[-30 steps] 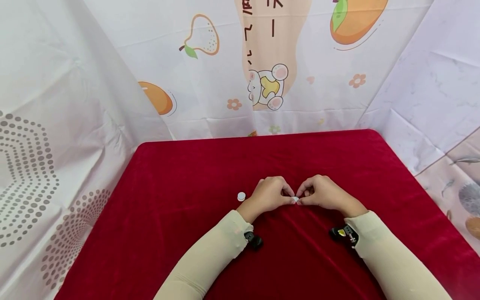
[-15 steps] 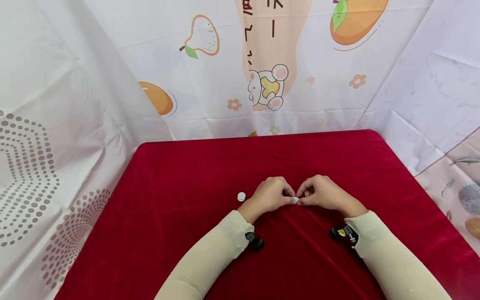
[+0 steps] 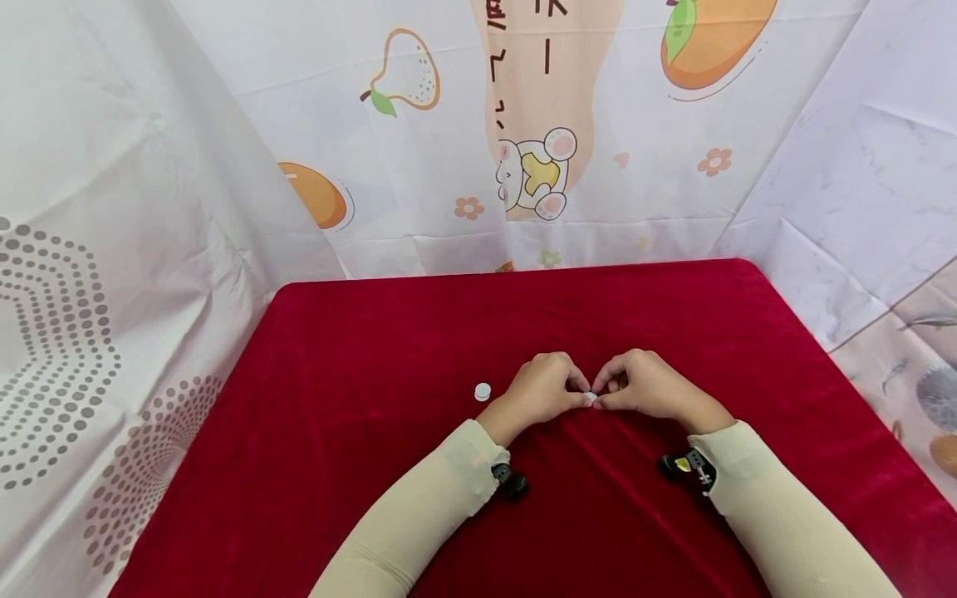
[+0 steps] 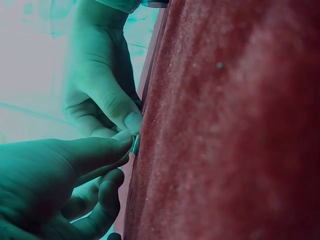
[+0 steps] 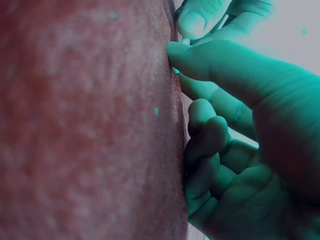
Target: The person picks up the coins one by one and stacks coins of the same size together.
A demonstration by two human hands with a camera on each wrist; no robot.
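Both hands meet low over the red cloth, at a small whitish piece [image 3: 591, 398] too covered by fingertips to tell its kind. My left hand [image 3: 540, 387] pinches it from the left between thumb and forefinger. From the opposite side, the thumb and forefinger of my right hand [image 3: 649, 384] pinch it too. In the left wrist view a thin edge of the piece [image 4: 135, 145] shows beside the thumb tips, close to the cloth. The right wrist view shows the right thumb and curled fingers, with the piece mostly hidden. Left of my left wrist lies a small round white disc-like object [image 3: 482, 391].
A red velvet cloth [image 3: 374, 349] covers the table, lightly creased in front of the hands. Printed white curtains [image 3: 419, 191] hang behind the table and along both sides. Black wrist cameras [image 3: 512, 483] sit at the sleeve cuffs.
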